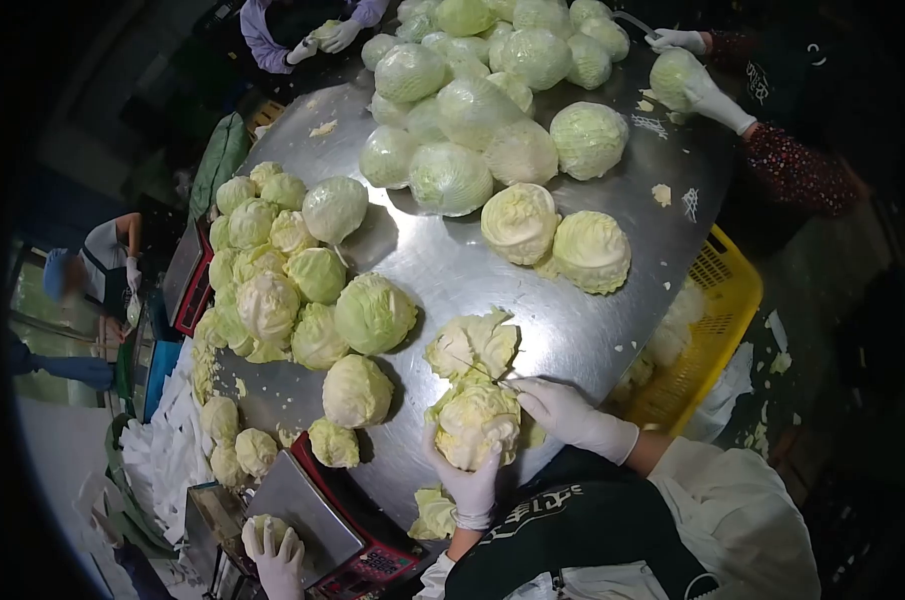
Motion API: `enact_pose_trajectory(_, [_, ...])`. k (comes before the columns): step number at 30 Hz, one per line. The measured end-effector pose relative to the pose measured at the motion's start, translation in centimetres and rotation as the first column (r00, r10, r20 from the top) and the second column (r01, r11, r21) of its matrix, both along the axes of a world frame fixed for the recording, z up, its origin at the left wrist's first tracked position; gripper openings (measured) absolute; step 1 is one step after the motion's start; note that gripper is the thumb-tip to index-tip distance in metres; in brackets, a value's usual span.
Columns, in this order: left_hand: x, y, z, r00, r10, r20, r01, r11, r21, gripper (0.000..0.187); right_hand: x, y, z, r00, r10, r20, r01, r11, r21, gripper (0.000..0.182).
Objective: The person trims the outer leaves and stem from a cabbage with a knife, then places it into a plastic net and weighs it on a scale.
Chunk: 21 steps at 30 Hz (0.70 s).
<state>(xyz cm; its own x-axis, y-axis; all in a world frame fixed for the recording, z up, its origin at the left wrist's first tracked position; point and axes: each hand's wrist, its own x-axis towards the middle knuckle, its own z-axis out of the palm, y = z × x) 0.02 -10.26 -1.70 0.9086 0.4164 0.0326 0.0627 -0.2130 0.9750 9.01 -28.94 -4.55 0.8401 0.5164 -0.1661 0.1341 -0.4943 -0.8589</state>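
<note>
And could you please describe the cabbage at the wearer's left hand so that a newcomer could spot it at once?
Find the metal table, then its near edge by the wearer's dark apron. There the left hand cups the cabbage, with the right hand at its upper edge. Unlike the nearby cabbages, it sits between these two gloved hands.

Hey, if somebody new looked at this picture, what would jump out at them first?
Probably the big heap of pale, glossy cabbages at the far end of the metal table. Next, at the near edge, the wearer's gloved left hand cups a leafy cabbage, with the right hand beside it. A bright yellow basket also stands out by the table's right edge.
</note>
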Motion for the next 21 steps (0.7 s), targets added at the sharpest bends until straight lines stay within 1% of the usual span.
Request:
enact_pose_trajectory(1, [-0.2, 0.1, -0.2, 1.0, 0.025, 0.009, -0.024, 0.997, -0.075, 0.093, -0.3, 0.0, 0.2, 0.998, -0.02, 0.062, 0.014, 0.996, 0.091, 0.049])
enact_pose_trajectory(2, [-0.4, 0.3, -0.3, 1.0, 0.029, 0.006, -0.029, 0.997, -0.074, 0.093, -0.5, 0.0, 0.4, 0.992, -0.046, 0.121, 0.023, 0.983, 0.18, 0.05])
enact_pose_trajectory(4, [-0.2, 0.0, 0.7, 0.999, 0.008, -0.048, -0.005, 0.998, 0.058, 0.096, 0.0, -0.4, 5.4, 0.995, -0.009, 0.101, -0.007, 0.987, 0.159, 0.053])
enact_pose_trajectory(5, [-0.3, -0.1, 0.5, 0.999, 0.01, -0.051, -0.007, 0.998, 0.057, 0.096, 0.3, -0.3, 7.3, 0.993, 0.116, 0.024, -0.115, 0.993, -0.014, 0.053])
enact_pose_trajectory(6, [-0.4, -0.2, 0.3, 0.999, -0.007, -0.05, 0.015, 0.987, 0.157, 0.096, 0.5, -0.1, 8.0, 0.973, 0.22, -0.071, -0.229, 0.957, -0.177, 0.053])
enact_pose_trajectory(7, [-0.4, -0.3, 0.1, 0.998, -0.028, -0.051, 0.04, 0.967, 0.253, 0.096, 0.5, 0.0, 7.9, 0.974, 0.215, -0.074, -0.225, 0.957, -0.181, 0.053])
enact_pose_trajectory(8, [-0.3, -0.4, 0.2, 0.998, -0.031, -0.052, 0.043, 0.968, 0.248, 0.096, 0.6, 0.2, 7.4, 0.981, 0.19, -0.042, -0.194, 0.968, -0.16, 0.053])
enact_pose_trajectory(10, [0.1, -0.6, 0.6, 0.999, -0.009, -0.045, 0.014, 0.993, 0.118, 0.097, 0.7, 0.4, 5.5, 0.986, 0.166, -0.015, -0.166, 0.977, -0.135, 0.052])
enact_pose_trajectory(11, [0.2, -0.6, 0.5, 0.999, -0.009, -0.04, 0.014, 0.993, 0.119, 0.097, 0.7, 0.8, 3.7, 0.99, 0.108, 0.09, -0.102, 0.992, -0.071, 0.051])
enact_pose_trajectory(12, [0.2, -0.5, 0.3, 0.999, -0.007, -0.037, 0.01, 0.997, 0.076, 0.095, 0.6, 1.2, 2.2, 0.981, 0.043, 0.19, -0.045, 0.999, 0.002, 0.051])
enact_pose_trajectory(13, [0.2, -0.4, 0.2, 0.999, -0.005, -0.035, 0.007, 0.999, 0.033, 0.093, 0.6, 1.6, 1.0, 0.98, 0.042, 0.194, -0.044, 0.999, 0.006, 0.051])
enact_pose_trajectory(14, [0.1, -0.3, 0.2, 0.999, -0.006, -0.031, 0.007, 0.999, 0.036, 0.093, 0.5, 1.9, -0.2, 0.995, -0.097, -0.037, 0.101, 0.982, 0.161, 0.05])
enact_pose_trajectory(15, [0.0, -0.2, 0.3, 1.0, 0.009, -0.03, -0.01, 0.999, -0.052, 0.092, 0.6, 2.0, -0.3, 0.94, -0.193, -0.283, 0.272, 0.923, 0.273, 0.05])
enact_pose_trajectory(16, [0.0, 0.0, 0.3, 0.999, 0.023, -0.028, -0.026, 0.99, -0.14, 0.091, 0.8, 1.9, -0.3, 0.941, -0.195, -0.277, 0.272, 0.922, 0.275, 0.05])
enact_pose_trajectory(17, [-0.3, 0.6, -0.2, 0.999, 0.024, -0.023, -0.027, 0.99, -0.139, 0.091, 0.8, 1.8, -0.3, 0.849, -0.202, -0.489, 0.385, 0.869, 0.309, 0.05])
enact_pose_trajectory(18, [-0.8, 1.3, -1.1, 0.999, 0.032, -0.015, -0.034, 0.989, -0.147, 0.091, 0.7, 1.8, 0.1, 0.712, -0.175, -0.68, 0.496, 0.811, 0.31, 0.05])
enact_pose_trajectory(19, [-1.3, 1.7, -1.5, 0.999, 0.04, -0.008, -0.041, 0.987, -0.155, 0.091, 0.9, 1.8, 1.4, 0.711, -0.169, -0.683, 0.492, 0.813, 0.311, 0.05])
enact_pose_trajectory(20, [-1.8, 2.0, -1.8, 0.999, 0.043, -0.011, -0.044, 0.987, -0.152, 0.091, 1.3, 1.6, 2.8, 0.725, -0.094, -0.682, 0.413, 0.852, 0.322, 0.051])
enact_pose_trajectory(21, [-1.9, 1.9, -1.8, 0.999, 0.052, 0.005, -0.05, 0.981, -0.186, 0.091, 1.6, 1.7, 3.6, 0.733, -0.021, -0.68, 0.333, 0.882, 0.333, 0.052])
